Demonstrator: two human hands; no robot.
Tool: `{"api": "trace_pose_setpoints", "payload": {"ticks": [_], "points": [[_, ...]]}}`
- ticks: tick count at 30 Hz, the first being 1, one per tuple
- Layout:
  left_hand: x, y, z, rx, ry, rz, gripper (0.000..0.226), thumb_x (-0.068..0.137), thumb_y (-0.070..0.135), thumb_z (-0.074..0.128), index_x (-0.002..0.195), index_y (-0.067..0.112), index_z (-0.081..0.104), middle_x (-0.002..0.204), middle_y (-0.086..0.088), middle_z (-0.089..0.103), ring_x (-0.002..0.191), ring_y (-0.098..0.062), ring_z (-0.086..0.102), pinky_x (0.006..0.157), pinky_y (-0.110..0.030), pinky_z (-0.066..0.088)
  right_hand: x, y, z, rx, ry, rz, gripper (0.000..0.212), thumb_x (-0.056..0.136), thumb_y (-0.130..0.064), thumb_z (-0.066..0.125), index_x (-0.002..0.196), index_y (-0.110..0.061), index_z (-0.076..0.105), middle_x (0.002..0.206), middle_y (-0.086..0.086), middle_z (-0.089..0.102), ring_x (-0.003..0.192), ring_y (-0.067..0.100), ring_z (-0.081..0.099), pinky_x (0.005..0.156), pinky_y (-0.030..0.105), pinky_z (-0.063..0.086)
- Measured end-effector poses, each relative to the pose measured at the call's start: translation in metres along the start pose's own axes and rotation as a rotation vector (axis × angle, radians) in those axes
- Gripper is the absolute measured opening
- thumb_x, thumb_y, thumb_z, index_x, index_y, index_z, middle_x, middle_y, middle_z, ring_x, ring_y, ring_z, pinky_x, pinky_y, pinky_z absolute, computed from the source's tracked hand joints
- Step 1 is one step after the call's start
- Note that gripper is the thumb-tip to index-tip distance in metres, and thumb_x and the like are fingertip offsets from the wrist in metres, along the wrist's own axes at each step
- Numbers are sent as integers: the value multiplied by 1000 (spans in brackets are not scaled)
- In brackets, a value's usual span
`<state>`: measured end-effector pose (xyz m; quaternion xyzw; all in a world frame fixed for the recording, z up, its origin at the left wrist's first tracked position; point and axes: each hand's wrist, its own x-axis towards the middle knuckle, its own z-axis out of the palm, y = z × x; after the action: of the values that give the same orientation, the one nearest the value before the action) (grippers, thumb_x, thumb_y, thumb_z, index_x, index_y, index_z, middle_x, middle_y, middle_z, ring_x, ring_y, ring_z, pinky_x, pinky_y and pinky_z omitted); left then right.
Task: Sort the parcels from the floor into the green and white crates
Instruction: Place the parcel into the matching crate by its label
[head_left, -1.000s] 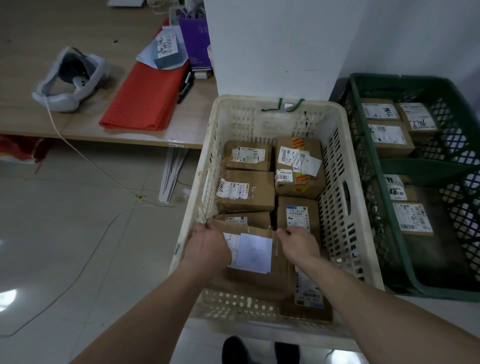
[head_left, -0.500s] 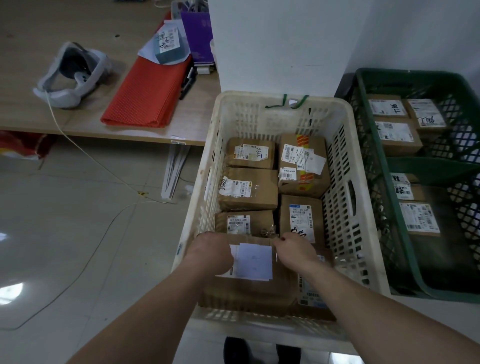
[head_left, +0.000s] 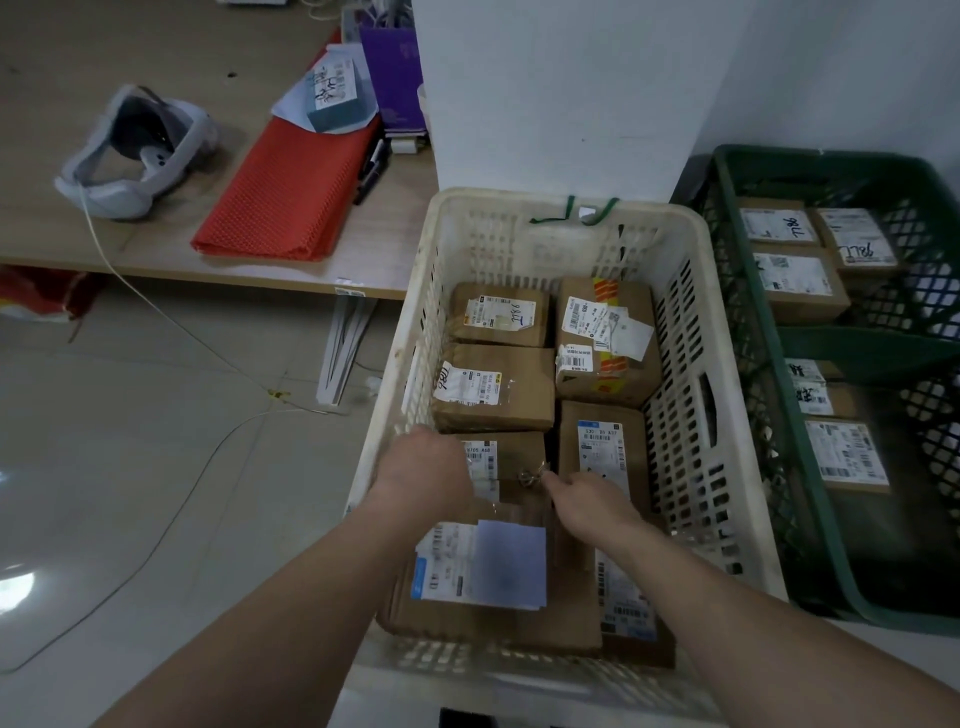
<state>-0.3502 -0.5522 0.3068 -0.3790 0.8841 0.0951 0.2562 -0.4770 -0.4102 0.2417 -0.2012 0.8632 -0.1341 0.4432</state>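
Here, both hands sit over a parcel at the near end of the white crate.

The parcel (head_left: 498, 618) lies flat at 6 o'clock in the white crate (head_left: 488, 202), label up, its long axis running 9 to 3 o'clock across the crate. The left hand (head_left: 423, 475) rests at its far left corner, knuckles up, fingers bent down past the edge; the tips are hidden, so a grasp cannot be told. The right hand (head_left: 592, 501) is at the far right corner, fingers loosely curled, forefinger toward 11 o'clock; whether it pinches anything cannot be told. The green crate (head_left: 831, 158) stands at 3 o'clock.
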Motion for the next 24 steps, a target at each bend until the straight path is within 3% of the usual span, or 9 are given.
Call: {"api": "trace_pose_setpoints", "payload": {"ticks": [3, 6, 7, 9, 11, 14, 17, 19, 24], "points": [[28, 5, -2, -439, -82, -105, 22, 97, 23, 48, 88, 9, 62, 93, -8, 65, 83, -21, 62, 71, -31, 53, 15, -4, -3, 143, 13, -15, 46, 108, -49, 40, 83, -16, 61, 86, 1, 61, 82, 15, 57, 92, 39, 49], [51, 8, -2, -929, -159, -307, 21, 100, 21, 44, 100, 6, 60, 108, -14, 62, 95, -26, 57, 81, -38, 47, 37, -7, -1, 305, -6, 7, 41, 108, -46, 42, 96, -11, 61, 107, 10, 65, 101, 24, 61, 103, 44, 49], [58, 9, 0, -1032, -179, -368, 22, 102, 21, 43, 109, 6, 57, 111, -15, 60, 95, -27, 55, 78, -38, 45, 46, -9, -1, 352, -18, 22, 43, 108, -47, 41, 101, -10, 62, 113, 12, 66, 108, 27, 61, 106, 45, 47], [67, 9, 4, -1157, -224, -440, 19, 104, 22, 41, 112, 8, 51, 96, -11, 56, 79, -23, 50, 65, -34, 40, 66, -12, 3, 450, -34, 70, 51, 107, -50, 41, 115, -7, 66, 123, 12, 67, 116, 30, 61, 109, 46, 45], [75, 9, 8, -1202, -262, -479, 18, 106, 18, 39, 98, 8, 51, 80, -7, 49, 67, -19, 43, 55, -32, 32, 83, -14, 7, 558, -53, 118, 53, 106, -52, 43, 134, -11, 62, 135, 10, 64, 125, 31, 57, 112, 44, 42], [90, 10, 19, -1206, -308, -514, 25, 105, 20, 38, 84, 11, 48, 78, -8, 50, 68, -20, 44, 69, -33, 37, 99, -13, 14, 640, -76, 166, 53, 107, -49, 46, 145, -12, 53, 144, 11, 57, 132, 32, 51, 112, 44, 40], [105, 10, 34, -1136, -361, -529, 27, 104, 25, 38, 87, 12, 54, 84, -10, 59, 68, -20, 50, 59, -32, 37, 104, -8, 17, 677, -114, 178, 43, 109, -43, 44, 134, -11, 57, 128, 10, 61, 119, 29, 55, 102, 41, 43], [111, 11, 40, -1113, -383, -539, 31, 106, 22, 36, 80, 13, 51, 73, -6, 55, 60, -17, 47, 53, -28, 34, 107, -5, 20, 708, -136, 165, 33, 110, -40, 42, 125, -15, 57, 110, 5, 60, 106, 24, 53, 93, 37, 41], [121, 14, 49, -1115, -308, -568, 22, 105, 17, 38, 95, 10, 55, 79, -7, 54, 69, -18, 48, 62, -33, 36, 114, -2, 23, 738, -138, 160, 21, 110, -39, 42, 110, -21, 54, 95, -1, 58, 83, 14, 51, 79, 33, 41]]}}
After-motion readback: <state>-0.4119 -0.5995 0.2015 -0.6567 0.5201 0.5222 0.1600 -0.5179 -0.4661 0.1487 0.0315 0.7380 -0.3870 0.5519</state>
